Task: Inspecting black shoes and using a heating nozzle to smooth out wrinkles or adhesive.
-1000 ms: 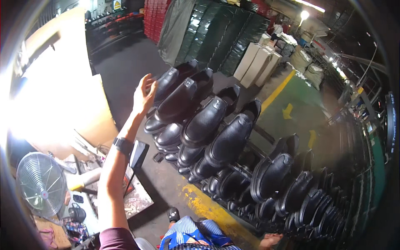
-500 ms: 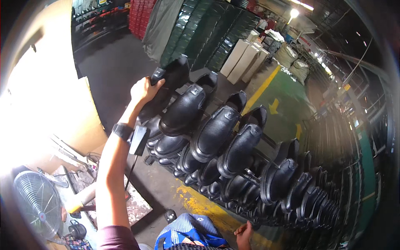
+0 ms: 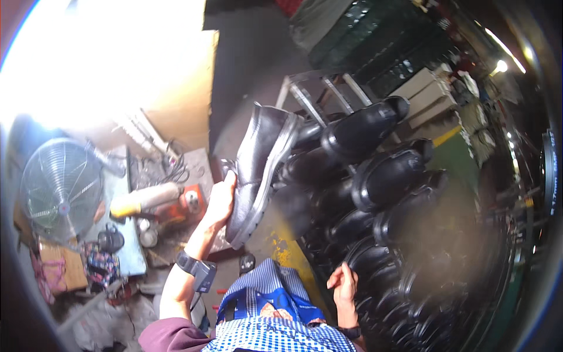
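Observation:
My left hand (image 3: 220,202) is closed around a black leather shoe (image 3: 258,158), held up over the floor with its heel end toward me. The shoe stands on edge, its thick sole facing right. Nothing shows in my right hand (image 3: 345,283), which hovers low beside the rack, its fingers loosely bent and apart. Rows of similar black shoes (image 3: 363,129) hang at a slant on the rack to the right.
A bare metal rack end (image 3: 305,97) stands beyond the held shoe. On the left are a round fan (image 3: 61,193), a work table holding an orange-and-white tool (image 3: 152,199), and a bright cardboard panel (image 3: 176,88). Cartons (image 3: 419,97) stand at the far right.
My left hand has lifted the shoe off the rack's far end and brought it nearer, baring metal bars there. My right hand has risen. The view has swung left.

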Demonstrator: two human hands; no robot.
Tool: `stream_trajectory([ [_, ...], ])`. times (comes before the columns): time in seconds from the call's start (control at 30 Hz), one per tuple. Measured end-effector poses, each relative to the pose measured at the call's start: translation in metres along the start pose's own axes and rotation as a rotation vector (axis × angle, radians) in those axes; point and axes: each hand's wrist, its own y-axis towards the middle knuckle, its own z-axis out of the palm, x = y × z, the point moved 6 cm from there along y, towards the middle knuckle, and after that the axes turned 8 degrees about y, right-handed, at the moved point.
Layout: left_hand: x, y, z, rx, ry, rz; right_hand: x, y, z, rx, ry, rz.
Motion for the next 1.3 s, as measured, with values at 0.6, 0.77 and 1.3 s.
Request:
stream_trajectory([
  [0.6, 0.108, -0.179, 0.009, -0.194, 0.070, 0.074, 0.003, 0.009, 0.111, 0.676, -0.344, 0.122],
  [0.77, 0.104, -0.196, 0.019, -0.321, 0.391, 0.325, -0.007, -0.003, 0.122, 0.842, -0.287, 0.224],
  [1.3, 0.092, -0.255, 0.035, -0.220, 0.894, 0.605, -0.092, 0.028, 0.046, 0.318, -0.045, 0.431],
])
